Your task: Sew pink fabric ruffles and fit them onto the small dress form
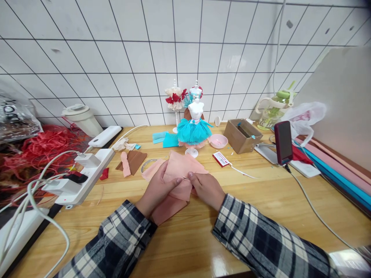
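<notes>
A thin peach-pink sheet point(181, 166), crepe paper or cloth, is held up in front of me over the table. My left hand point(159, 183) grips its left side, thumb on the front and fingers behind. At the right, my right hand point(205, 187) pinches it near the middle. Something small and thin shows between the two thumb tips, too small to name. More pink layers hang beneath both hands. Just behind stands a small white dress form point(196, 110) in a turquoise ruffled skirt point(194, 131).
Turquoise pieces point(170, 140), a pink bowl point(218, 141), a cardboard box point(242, 136) and a labelled packet point(220, 159) lie behind my hands. A power strip point(87, 177) with cables is at left. A phone point(283, 143) stands at right, near coloured rolls point(339, 177).
</notes>
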Available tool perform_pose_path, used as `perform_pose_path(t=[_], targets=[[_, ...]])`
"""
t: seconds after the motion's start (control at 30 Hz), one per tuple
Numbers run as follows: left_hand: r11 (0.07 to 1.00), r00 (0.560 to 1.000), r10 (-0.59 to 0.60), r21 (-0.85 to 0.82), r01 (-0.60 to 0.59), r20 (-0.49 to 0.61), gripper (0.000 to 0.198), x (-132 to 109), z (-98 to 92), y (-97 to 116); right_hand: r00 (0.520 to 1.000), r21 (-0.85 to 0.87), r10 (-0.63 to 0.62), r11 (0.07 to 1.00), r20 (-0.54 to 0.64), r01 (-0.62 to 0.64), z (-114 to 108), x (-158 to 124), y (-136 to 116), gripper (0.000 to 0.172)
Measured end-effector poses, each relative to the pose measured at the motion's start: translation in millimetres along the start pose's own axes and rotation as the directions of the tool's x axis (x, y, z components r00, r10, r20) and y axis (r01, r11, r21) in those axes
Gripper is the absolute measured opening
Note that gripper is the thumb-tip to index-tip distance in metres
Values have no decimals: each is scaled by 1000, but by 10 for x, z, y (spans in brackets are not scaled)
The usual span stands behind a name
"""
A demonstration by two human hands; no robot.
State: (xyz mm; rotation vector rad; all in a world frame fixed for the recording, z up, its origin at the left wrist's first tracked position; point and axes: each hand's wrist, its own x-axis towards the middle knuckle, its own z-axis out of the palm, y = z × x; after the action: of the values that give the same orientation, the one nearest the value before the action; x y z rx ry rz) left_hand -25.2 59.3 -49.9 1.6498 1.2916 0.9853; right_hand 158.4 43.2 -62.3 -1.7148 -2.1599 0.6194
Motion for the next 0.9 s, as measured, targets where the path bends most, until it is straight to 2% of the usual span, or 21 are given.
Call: perform_pose_path(t=[0.1, 0.3, 0.47, 0.57, 0.8, 0.9], targets=[[999, 1000, 26, 47, -26, 6, 64, -9, 8, -15, 1000, 6, 3, 1000, 15, -3, 0, 2, -5, 62], [998, 998, 21, 58, -18, -62, 74, 4, 6, -49, 1000, 43, -4, 999, -2, 4, 6, 6, 3, 60], [1000, 999, 19, -7, -19, 31, 75, -23, 11, -46, 1000, 53, -9, 999, 15, 8, 27, 9, 10, 63], [1000, 999, 17, -20, -16, 47, 77, -41, 21, -53, 1000, 61, -11, 998, 20, 10, 34, 18, 6, 63], [999, 998, 41, 11, -41, -50, 77, -28, 14, -60, 1000, 86, -17, 996, 26, 14, 37, 26, 6, 63], [998, 998, 54, 20, -53, -39, 78, -25, 9, -50, 1000, 101, -15, 995, 22, 13, 33, 21, 5, 63]])
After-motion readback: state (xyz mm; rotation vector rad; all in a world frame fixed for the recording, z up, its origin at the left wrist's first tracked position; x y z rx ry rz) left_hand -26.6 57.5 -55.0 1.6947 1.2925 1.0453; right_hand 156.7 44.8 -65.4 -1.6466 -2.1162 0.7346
